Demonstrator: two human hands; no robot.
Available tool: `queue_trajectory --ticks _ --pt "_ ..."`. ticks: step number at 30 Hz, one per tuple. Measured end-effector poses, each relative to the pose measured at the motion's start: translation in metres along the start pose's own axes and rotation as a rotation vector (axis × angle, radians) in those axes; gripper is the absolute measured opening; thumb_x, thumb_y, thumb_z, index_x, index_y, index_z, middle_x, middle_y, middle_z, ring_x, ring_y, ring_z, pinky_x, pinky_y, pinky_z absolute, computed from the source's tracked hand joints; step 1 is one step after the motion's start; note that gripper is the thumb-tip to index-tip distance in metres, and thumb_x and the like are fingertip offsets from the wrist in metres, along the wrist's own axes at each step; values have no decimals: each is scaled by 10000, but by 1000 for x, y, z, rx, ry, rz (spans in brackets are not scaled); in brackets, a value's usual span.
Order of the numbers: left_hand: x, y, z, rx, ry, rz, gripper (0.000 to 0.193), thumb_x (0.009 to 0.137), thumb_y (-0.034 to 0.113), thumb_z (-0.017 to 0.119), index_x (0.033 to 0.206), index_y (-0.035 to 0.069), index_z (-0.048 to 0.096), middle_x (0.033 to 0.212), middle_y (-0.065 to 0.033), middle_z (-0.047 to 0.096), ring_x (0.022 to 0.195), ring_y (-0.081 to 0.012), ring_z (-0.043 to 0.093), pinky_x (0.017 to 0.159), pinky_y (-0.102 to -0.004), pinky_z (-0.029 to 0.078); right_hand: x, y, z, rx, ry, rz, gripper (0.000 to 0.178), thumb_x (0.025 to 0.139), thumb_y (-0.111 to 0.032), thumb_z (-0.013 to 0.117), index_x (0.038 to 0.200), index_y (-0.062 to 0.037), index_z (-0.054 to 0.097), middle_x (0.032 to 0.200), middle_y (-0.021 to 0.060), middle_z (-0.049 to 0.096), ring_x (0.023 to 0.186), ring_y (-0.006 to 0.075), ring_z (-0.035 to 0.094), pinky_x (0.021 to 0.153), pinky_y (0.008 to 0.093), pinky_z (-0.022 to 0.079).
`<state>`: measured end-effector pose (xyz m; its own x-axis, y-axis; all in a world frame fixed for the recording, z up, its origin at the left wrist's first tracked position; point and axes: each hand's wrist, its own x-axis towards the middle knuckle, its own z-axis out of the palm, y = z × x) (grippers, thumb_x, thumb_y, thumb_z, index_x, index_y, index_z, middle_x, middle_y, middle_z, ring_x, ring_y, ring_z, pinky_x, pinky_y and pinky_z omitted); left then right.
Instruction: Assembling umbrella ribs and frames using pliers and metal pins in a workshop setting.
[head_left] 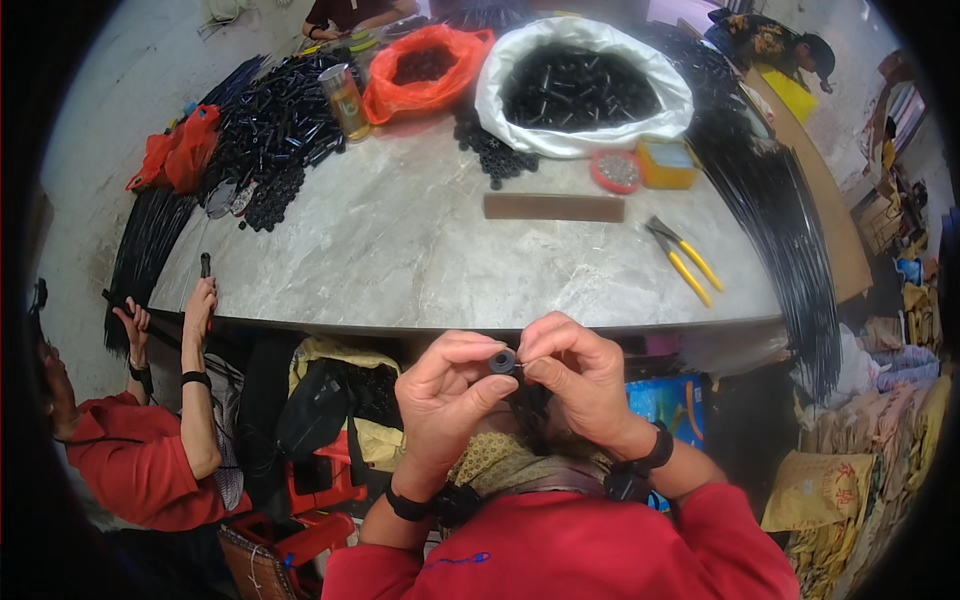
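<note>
In front of the table's near edge, my left hand (440,390) pinches a small black round part (503,361) with a hole in its middle between thumb and fingertips. Close against it on the right, my right hand (582,380) is closed in a pinch at the part's side. Something thin and tiny shows at those fingertips, too small to name. On the tabletop (400,250) beyond lie yellow-handled pliers (688,262) and a flat brown bar (553,207).
A white sack (490,95) of black tubular parts stands at the back, beside an orange bag (385,105). A red dish (615,172) and yellow box (667,165) sit nearby. Long black strands (790,240) hang over the right edge. At left, a co-worker's hand (200,300) grips a tool.
</note>
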<state>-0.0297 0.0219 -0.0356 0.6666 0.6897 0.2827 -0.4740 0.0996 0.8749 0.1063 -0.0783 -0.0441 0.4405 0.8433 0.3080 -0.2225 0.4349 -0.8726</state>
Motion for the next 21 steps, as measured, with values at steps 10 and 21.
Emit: queue_trajectory --ticks 10,21 --pt "0 -3 -2 -5 -36 24 295 822 -125 719 1100 -79 631 1112 -134 606 993 -176 641 858 -296 567 -1 2 1 -9 2 -16 82 915 -3 691 992 -18 668 1034 53 598 936 98 558 841 246 459" --pt "2 -3 -1 5 -36 19 292 815 -132 718 1089 -75 634 1106 -137 607 987 -182 642 852 -301 574 0 3 0 27 1 -12 78 927 -19 683 1001 -12 659 1024 54 592 919 95 553 831 242 459"
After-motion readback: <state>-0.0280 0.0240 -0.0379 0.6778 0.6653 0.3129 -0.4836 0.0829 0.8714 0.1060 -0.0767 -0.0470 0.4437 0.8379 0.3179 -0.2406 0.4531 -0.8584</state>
